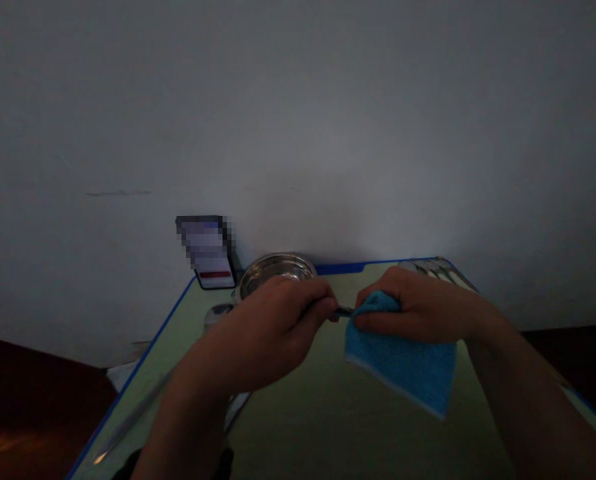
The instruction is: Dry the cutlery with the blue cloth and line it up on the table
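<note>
My left hand [283, 327] is closed, thumb and fingers pinching one end of a thin, dark metal piece [345, 311] that looks like a piece of cutlery. Its kind cannot be made out, as both hands cover most of it. A blue cloth [403, 373] with a pale edge is gripped in my right hand [408, 303], wrapped around the other end of the metal piece. The cloth's lower part hangs loose above the table. Between the two hands only a short stretch of metal shows.
Behind my left hand stands a round metal bowl [278, 261], with a phone [211, 253] propped against the wall beside it. Several pieces of cutlery [435, 269] lie at the table's back right corner. A long thin item [133, 419] rests along the left of the blue-edged table [288, 427].
</note>
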The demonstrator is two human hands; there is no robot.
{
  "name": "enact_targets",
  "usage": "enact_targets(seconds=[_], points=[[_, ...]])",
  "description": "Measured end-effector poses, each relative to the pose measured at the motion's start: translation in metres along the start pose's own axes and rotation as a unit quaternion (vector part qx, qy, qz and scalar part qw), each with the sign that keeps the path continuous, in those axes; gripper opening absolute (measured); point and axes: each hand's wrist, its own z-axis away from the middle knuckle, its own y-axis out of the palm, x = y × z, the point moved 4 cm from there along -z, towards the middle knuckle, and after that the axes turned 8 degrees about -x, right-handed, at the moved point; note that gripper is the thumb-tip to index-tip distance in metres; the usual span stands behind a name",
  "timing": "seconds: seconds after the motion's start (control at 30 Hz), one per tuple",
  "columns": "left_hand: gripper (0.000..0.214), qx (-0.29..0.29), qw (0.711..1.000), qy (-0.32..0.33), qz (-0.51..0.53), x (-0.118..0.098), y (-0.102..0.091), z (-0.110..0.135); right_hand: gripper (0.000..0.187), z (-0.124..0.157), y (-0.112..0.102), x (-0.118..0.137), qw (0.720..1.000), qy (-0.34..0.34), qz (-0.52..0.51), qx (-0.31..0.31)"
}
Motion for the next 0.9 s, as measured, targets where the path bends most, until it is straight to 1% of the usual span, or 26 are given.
enact_targets(seconds=[0.2, 0.37, 0.43, 0.53, 0.67, 0.8, 0.9], points=[[0.022, 0.009, 0.999, 0.019, -0.029, -0.005, 0.004, 0.000, 0.038, -0.005, 0.004, 0.003, 1.000, -0.013, -0.009, -0.010], [0.022, 0.018, 0.999, 0.024, -0.018, -0.003, 0.001, -0.003, 0.025, -0.004, 0.002, 0.006, 0.999, -0.028, 0.024, -0.022], [0.022, 0.020, 1.000, 0.020, -0.006, -0.002, 0.002, -0.003, 0.023, 0.000, -0.001, 0.003, 0.999, -0.021, 0.032, -0.020], [0.021, 0.006, 1.000, 0.009, 0.006, 0.000, 0.002, -0.001, 0.024, 0.008, -0.005, -0.005, 1.000, 0.009, 0.025, -0.016], [0.022, -0.008, 1.000, -0.004, 0.010, 0.001, 0.000, 0.001, 0.031, 0.011, -0.006, -0.007, 0.999, 0.034, 0.032, -0.018], [0.022, 0.003, 1.000, 0.001, 0.014, 0.000, 0.001, -0.001, 0.043, 0.004, -0.002, 0.000, 0.999, 0.016, 0.044, -0.009], [0.021, 0.004, 1.000, 0.011, 0.005, -0.001, 0.002, -0.003, 0.044, 0.000, 0.000, -0.001, 0.999, 0.016, 0.038, -0.007]])
